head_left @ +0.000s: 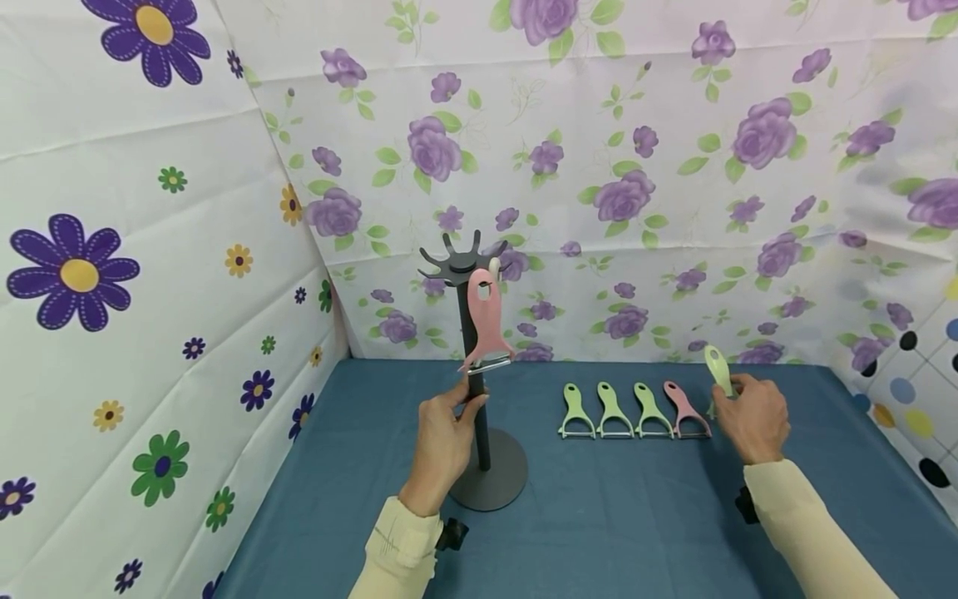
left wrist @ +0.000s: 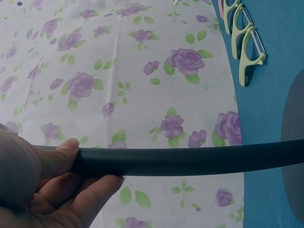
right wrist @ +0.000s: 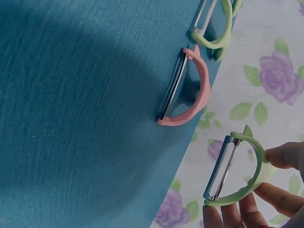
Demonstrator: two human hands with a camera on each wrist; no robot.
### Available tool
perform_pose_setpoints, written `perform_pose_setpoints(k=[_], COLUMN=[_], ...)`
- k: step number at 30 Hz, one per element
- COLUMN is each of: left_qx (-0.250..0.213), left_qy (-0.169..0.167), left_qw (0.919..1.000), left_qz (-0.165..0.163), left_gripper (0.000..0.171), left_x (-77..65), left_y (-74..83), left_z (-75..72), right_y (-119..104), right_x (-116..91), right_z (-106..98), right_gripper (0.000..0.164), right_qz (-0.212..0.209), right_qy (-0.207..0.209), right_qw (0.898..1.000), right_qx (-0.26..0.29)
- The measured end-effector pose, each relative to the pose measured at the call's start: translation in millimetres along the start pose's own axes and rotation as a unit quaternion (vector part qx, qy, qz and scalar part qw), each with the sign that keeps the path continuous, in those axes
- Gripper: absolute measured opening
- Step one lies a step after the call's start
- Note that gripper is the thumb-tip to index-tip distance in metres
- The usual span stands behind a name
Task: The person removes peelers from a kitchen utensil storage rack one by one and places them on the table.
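Note:
My left hand (head_left: 441, 445) grips the dark pole of a utensil stand (head_left: 482, 437) below its ring of hooks, thumb and fingers around it in the left wrist view. On a hook hangs a pink peeler (head_left: 488, 320), blade downward; a pale tip (head_left: 495, 266) shows behind its handle. My right hand (head_left: 754, 420) pinches a light green peeler (right wrist: 259, 168) near where handle meets blade frame, its handle (head_left: 717, 366) pointing up. Left of that hand, another pink peeler (head_left: 684, 409) lies on the table beside green peelers (head_left: 614, 408) in a row.
The stand's round base (head_left: 509, 482) rests on a blue-covered table (head_left: 599, 516). A floral cloth (head_left: 674, 274) hangs behind it. Patterned cloths with large flowers (head_left: 160, 470) on the left and dots (head_left: 920, 423) on the right close off the sides.

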State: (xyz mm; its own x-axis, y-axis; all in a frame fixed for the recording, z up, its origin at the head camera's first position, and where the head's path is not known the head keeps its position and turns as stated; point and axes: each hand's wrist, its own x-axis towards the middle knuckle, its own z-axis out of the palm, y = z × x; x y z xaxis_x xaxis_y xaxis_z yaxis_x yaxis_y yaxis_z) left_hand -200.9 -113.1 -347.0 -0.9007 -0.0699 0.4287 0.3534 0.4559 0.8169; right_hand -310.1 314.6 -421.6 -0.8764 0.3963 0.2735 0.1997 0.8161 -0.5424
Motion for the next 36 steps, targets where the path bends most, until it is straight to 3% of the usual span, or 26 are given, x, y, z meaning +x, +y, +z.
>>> perform_pose_setpoints(k=[36], left_qx=[0.005], left_qy=[0.001], left_qw=[1.0000], left_qz=[0.004], left_gripper=[0.034], left_x=[1.2], left_y=[-1.6], left_z=[1.5], right_y=[28], right_x=[12], right_z=[9], right_gripper=[0.048], right_qz=[0.024], right_qy=[-0.062], right_qw=[0.998], right_qx=[-0.011])
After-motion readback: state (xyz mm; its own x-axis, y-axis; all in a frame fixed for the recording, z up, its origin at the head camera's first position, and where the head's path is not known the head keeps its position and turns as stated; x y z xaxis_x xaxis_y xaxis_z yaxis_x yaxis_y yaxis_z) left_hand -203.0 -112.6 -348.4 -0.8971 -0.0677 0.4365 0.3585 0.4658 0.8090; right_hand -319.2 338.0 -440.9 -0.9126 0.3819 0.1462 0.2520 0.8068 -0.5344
